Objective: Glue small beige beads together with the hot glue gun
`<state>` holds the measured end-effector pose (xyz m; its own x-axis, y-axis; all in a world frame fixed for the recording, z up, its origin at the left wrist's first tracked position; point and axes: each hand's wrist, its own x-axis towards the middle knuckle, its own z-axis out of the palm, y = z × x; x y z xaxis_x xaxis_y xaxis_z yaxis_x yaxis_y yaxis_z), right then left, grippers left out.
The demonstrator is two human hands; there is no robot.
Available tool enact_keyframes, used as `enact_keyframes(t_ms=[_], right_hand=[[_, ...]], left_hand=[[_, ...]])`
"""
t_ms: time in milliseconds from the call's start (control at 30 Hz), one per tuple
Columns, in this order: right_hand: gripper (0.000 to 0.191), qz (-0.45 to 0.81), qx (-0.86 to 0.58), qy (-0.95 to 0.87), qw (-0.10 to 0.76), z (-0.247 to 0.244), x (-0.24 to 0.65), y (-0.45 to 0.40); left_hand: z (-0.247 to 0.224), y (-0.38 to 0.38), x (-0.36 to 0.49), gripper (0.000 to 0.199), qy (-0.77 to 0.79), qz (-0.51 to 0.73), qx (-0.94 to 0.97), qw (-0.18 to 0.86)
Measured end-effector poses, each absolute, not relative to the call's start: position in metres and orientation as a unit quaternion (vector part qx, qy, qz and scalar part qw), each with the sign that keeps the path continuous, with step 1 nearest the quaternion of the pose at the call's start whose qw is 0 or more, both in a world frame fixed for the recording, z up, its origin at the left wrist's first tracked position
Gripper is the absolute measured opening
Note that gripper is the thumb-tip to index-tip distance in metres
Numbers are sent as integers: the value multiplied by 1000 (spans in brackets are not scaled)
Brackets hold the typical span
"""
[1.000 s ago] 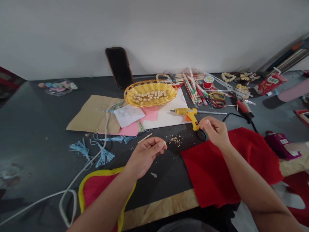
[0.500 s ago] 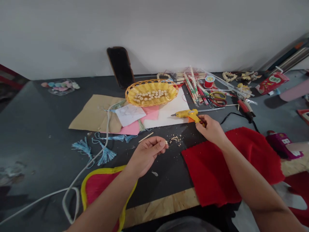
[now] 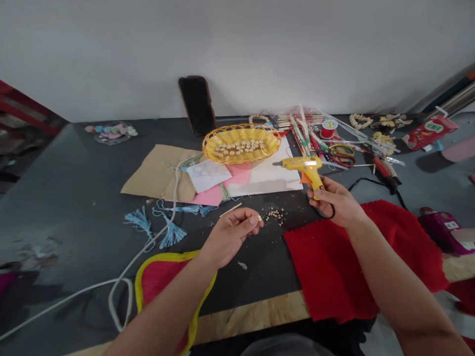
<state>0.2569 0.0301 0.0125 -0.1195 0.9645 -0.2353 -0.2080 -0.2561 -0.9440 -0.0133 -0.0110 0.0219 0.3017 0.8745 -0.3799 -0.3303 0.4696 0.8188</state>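
Pinched between the thumb and fingers of my left hand (image 3: 235, 233) is a small pale bead piece (image 3: 259, 218). Just right of it, small beads (image 3: 275, 215) lie scattered on the dark table (image 3: 256, 287). My right hand (image 3: 336, 200) is wrapped round the handle of a yellow glue gun (image 3: 303, 167), raised above the table with its nozzle pointing left. Behind the hands, a yellow woven basket (image 3: 243, 143) holds small pale bead clusters (image 3: 241, 147). A thin stick (image 3: 230, 209) lies behind my left hand.
A red cloth (image 3: 334, 267) lies under my right forearm. Blue tassels (image 3: 172, 235), a white cable (image 3: 143, 249) and brown paper (image 3: 159, 173) are at the left. A phone (image 3: 197, 105) leans on the wall. Scissors (image 3: 341, 154) and a thread spool (image 3: 328, 128) lie back right.
My right hand has lifted the glue gun off the table and now grips its handle. My left hand still pinches the small piece. The view has shifted slightly.
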Motion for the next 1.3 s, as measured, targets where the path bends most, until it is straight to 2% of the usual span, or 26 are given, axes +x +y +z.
enact_keyframes(t_ms=[100, 267, 500, 667, 1300], right_hand=[[50, 608, -441, -439, 493, 13, 255, 25], [35, 600, -432, -457, 495, 14, 249, 15], [29, 613, -401, -531, 426, 25, 242, 2], [37, 635, -358, -573, 375, 21, 237, -6], [42, 650, -310, -609, 331, 21, 226, -12]], left_hand=[[20, -11, -14, 28, 423, 410, 320, 742], [16, -9, -16, 28, 411, 416, 321, 744], [17, -6, -21, 25, 395, 462, 297, 736], [20, -5, -23, 26, 391, 475, 295, 731], [16, -7, -23, 27, 400, 458, 308, 732]])
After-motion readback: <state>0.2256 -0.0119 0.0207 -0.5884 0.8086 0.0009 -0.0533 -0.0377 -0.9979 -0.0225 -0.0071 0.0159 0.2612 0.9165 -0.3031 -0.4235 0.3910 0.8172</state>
